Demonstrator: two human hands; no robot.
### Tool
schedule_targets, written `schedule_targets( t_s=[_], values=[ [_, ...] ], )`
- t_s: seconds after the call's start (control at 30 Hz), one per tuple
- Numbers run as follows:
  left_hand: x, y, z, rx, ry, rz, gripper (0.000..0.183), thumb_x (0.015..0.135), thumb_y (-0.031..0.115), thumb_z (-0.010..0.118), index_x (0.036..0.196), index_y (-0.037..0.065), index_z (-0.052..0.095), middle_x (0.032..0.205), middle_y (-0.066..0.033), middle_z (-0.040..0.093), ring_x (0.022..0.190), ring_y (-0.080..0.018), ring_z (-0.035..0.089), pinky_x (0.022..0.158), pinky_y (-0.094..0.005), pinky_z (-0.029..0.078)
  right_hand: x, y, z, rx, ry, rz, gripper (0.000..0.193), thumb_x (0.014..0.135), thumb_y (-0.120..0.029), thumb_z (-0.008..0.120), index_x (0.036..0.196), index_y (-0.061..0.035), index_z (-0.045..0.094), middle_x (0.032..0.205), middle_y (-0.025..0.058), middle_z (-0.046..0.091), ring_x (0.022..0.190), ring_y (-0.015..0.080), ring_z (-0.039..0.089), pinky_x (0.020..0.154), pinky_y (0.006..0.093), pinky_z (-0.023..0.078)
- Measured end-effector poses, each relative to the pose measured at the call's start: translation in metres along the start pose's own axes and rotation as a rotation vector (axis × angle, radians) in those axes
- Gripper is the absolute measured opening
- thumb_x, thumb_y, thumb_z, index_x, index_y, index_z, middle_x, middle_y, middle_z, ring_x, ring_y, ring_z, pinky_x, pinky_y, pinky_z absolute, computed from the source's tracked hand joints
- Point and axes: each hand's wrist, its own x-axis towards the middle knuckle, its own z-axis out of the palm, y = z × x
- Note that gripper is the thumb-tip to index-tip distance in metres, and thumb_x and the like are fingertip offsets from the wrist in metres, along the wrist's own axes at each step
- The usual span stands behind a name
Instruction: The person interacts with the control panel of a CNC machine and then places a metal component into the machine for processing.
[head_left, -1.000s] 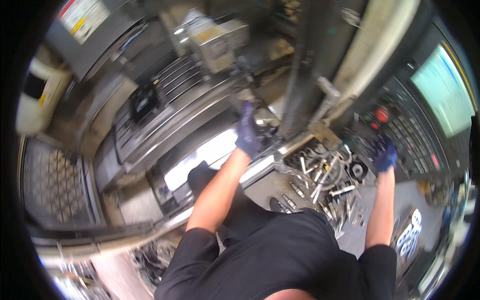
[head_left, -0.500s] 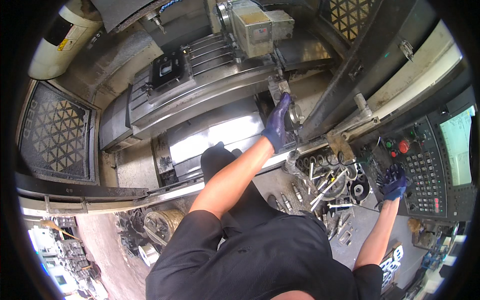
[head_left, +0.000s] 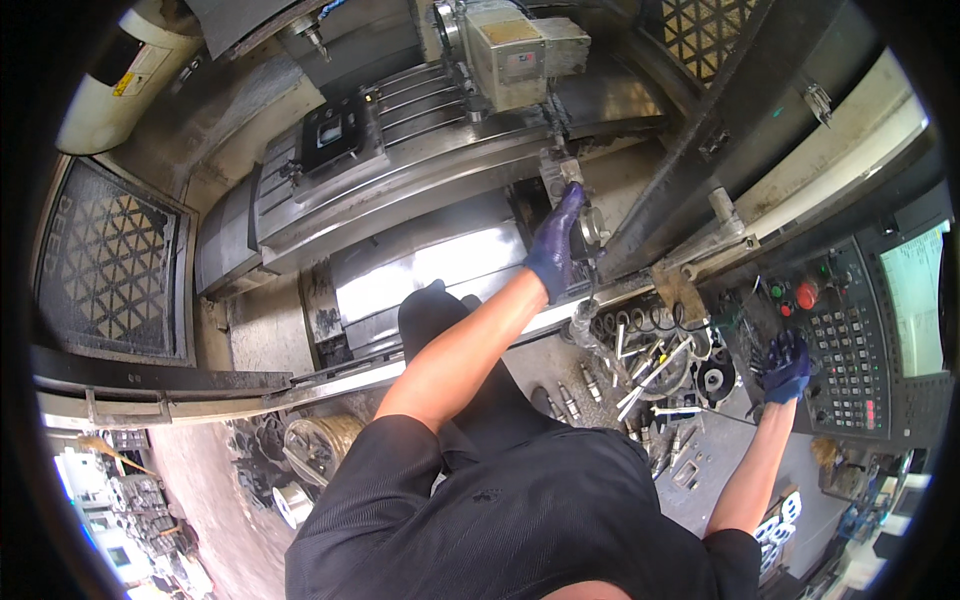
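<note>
My left hand [head_left: 557,243], in a purple glove, reaches over the machine's front edge. Its fingers are stretched out, with the tips at a small metal block [head_left: 570,172] beside a round metal fitting [head_left: 596,225]; the thumb is hard to make out. At the right, my right hand [head_left: 785,368], gloved in the same purple, lies beside the keys of the control panel [head_left: 848,350]. Its fingers are apart over a dark surface, and no held object shows. A dark plate-like fixture [head_left: 330,135] sits on the slotted machine table [head_left: 415,105].
A metal housing [head_left: 508,60] stands on the table's right end. A spindle tool [head_left: 318,45] hangs at upper left. Tools and rods [head_left: 655,375] crowd the bench between my hands. The panel carries a red button [head_left: 805,295] and a lit screen [head_left: 915,300].
The view has shifted slightly. My right hand's fingers have moved a little beside the keys. My left hand stays at the metal block.
</note>
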Motion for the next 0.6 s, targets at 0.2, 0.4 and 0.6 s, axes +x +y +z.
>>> schedule_targets(
  t_s=[0.2, 0.4, 0.6],
  values=[
    [0.002, -0.003, 0.002, 0.055, 0.018, 0.067, 0.057, 0.092, 0.052, 0.058, 0.136, 0.017, 0.049, 0.119, -0.0041, 0.060, 0.098, -0.0185, 0.063, 0.079, -0.0393, 0.055, -0.007, -0.004, 0.005, 0.027, 0.019, 0.029, 0.049, 0.096, -0.040, 0.049, 0.141, -0.0192, 0.049, 0.148, 0.0037, 0.044, 0.131, 0.0265, 0.044, 0.112, 0.0400, 0.029],
    [0.009, -0.009, -0.007, 0.117, -0.003, 0.162, 0.071, 0.091, 0.050, 0.061, 0.149, 0.017, 0.037, 0.146, -0.0065, 0.044, 0.126, -0.0217, 0.049, 0.100, -0.0404, 0.045, -0.026, -0.007, 0.026, -0.023, 0.035, 0.014, 0.048, 0.095, -0.036, 0.052, 0.138, -0.0139, 0.050, 0.141, 0.0068, 0.049, 0.128, 0.0282, 0.046, 0.109, 0.0433, 0.034],
    [0.003, -0.006, 0.000, 0.112, 0.001, 0.129, 0.072, 0.090, 0.052, 0.061, 0.148, 0.017, 0.039, 0.147, -0.0071, 0.042, 0.127, -0.0229, 0.047, 0.101, -0.0427, 0.043, -0.016, -0.007, 0.011, 0.017, 0.013, -0.041, 0.047, 0.096, -0.034, 0.048, 0.138, -0.0119, 0.050, 0.141, 0.0080, 0.049, 0.128, 0.0269, 0.046, 0.112, 0.0418, 0.033]
  ],
)
